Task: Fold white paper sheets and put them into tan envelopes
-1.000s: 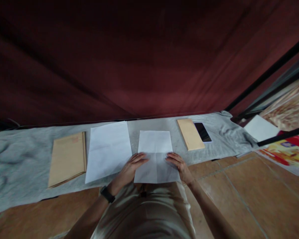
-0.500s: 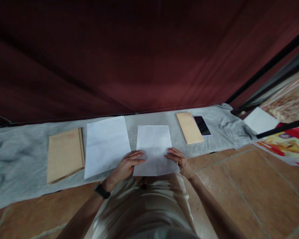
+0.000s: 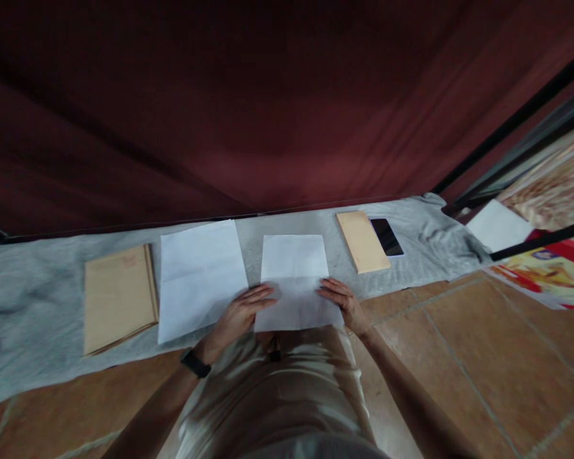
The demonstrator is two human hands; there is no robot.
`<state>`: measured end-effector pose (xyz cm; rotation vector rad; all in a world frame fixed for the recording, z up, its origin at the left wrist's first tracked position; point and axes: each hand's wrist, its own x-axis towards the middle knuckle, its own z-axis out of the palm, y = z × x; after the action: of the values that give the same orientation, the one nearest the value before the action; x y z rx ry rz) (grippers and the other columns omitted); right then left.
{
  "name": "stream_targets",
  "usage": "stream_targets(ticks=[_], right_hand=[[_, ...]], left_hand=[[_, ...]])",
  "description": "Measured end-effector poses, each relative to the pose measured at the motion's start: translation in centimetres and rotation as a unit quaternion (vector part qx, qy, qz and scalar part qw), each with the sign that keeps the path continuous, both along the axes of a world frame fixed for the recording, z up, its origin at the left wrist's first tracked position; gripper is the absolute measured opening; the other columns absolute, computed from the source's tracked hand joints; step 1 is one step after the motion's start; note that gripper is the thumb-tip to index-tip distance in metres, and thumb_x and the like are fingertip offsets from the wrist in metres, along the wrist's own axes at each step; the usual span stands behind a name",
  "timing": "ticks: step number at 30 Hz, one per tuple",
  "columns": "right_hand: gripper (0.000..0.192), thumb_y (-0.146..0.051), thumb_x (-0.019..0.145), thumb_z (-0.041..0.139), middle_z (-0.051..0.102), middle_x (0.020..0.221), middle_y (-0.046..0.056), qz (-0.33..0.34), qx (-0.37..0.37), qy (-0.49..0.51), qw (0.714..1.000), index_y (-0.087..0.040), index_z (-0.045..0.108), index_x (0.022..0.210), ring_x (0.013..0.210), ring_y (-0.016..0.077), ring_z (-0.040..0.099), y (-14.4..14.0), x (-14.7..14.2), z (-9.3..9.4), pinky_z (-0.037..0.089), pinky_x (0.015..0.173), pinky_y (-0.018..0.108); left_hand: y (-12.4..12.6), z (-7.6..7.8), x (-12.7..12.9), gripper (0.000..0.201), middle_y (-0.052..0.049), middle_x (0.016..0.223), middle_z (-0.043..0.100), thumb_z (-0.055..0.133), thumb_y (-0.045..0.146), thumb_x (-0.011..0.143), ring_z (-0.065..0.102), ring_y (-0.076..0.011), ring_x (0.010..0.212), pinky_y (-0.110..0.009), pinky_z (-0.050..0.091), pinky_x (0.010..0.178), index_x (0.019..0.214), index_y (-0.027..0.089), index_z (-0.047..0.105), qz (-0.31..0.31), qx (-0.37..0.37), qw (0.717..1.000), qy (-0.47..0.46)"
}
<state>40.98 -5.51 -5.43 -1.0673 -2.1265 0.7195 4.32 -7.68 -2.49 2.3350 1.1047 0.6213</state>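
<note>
In the middle, a white sheet of paper lies partly on the grey cloth, its near part reaching over the front edge toward my lap. My left hand grips its left edge, fingers lying on top. On the opposite edge, my right hand holds the sheet the same way; both thumbs are hidden. Left of it rests a larger stack of white paper, close to my left hand. Beyond my right hand lies a narrow tan envelope with a dark-screened phone beside it.
A pile of brown envelopes sits at the left on the grey cloth. Dark red fabric hangs behind. Black metal bars, a white sheet and a colourful printed box are at the right, above tiled floor.
The view has shifted slightly. The vertical crease in the near part of the held sheet shows less now, and that part looks flatter. Both hands keep their places on its edges.
</note>
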Motion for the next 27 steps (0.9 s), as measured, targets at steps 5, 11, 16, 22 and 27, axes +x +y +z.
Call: stream_targets(ticks=[5,11,16,22,27], right_hand=[[0.037,-0.026,0.1,0.049,0.065,0.141,0.007,-0.03,0.004,0.002,1.0,-0.029,0.071,0.13,0.14,0.0257,0.052,2.8,-0.7,0.3,0.043,0.119,0.053],[0.05,-0.015,0.095,0.045,0.057,0.15,0.007,0.019,0.052,-0.057,0.997,-0.028,0.063,0.14,0.144,0.026,0.046,2.1,0.5,-0.1,0.039,0.12,0.055],[0.052,-0.026,0.09,0.058,0.052,0.155,0.008,0.054,0.038,-0.137,0.988,-0.027,0.062,0.142,0.147,0.0315,0.041,-0.1,1.9,-0.1,0.03,0.123,0.057],[0.032,-0.032,0.102,0.049,0.073,0.126,0.008,-0.005,0.029,-0.076,0.997,-0.027,0.071,0.124,0.12,0.0243,0.064,1.1,1.0,0.2,0.045,0.109,0.047],[0.041,-0.045,0.104,0.045,0.072,0.084,0.007,-0.136,-0.011,-0.064,0.989,-0.021,0.071,0.082,0.086,0.0221,0.068,3.4,-0.9,0.6,0.052,0.086,0.036]], left_hand=[[2.3,0.3,1.1,0.073,-0.001,0.149,0.059,0.039,-0.01,0.079,0.047,-0.0176,0.144,-0.043,0.043,0.119,0.134,0.029,0.066,0.013,0.023,1.0,-0.008],[1.4,-0.8,1.1,0.077,-0.001,0.145,0.062,0.039,-0.011,0.075,0.051,-0.0172,0.141,-0.048,0.037,0.123,0.135,0.03,0.066,-0.001,0.03,0.997,0.066],[-0.1,0.1,0.4,0.075,0.001,0.154,0.053,0.045,-0.006,0.079,0.044,-0.0199,0.146,-0.056,0.019,0.129,0.14,0.034,0.061,-0.017,0.013,0.995,0.094],[1.1,-0.5,0.7,0.026,-0.005,0.121,0.076,0.056,0.029,0.096,0.07,-0.0216,0.114,-0.039,0.053,0.104,0.112,0.027,0.077,0.086,-0.048,0.994,-0.044],[2.9,-0.9,2.3,0.034,-0.006,0.091,0.079,0.058,0.051,0.091,0.071,-0.0229,0.084,-0.033,0.057,0.079,0.09,0.022,0.076,0.276,-0.123,0.946,-0.12]])
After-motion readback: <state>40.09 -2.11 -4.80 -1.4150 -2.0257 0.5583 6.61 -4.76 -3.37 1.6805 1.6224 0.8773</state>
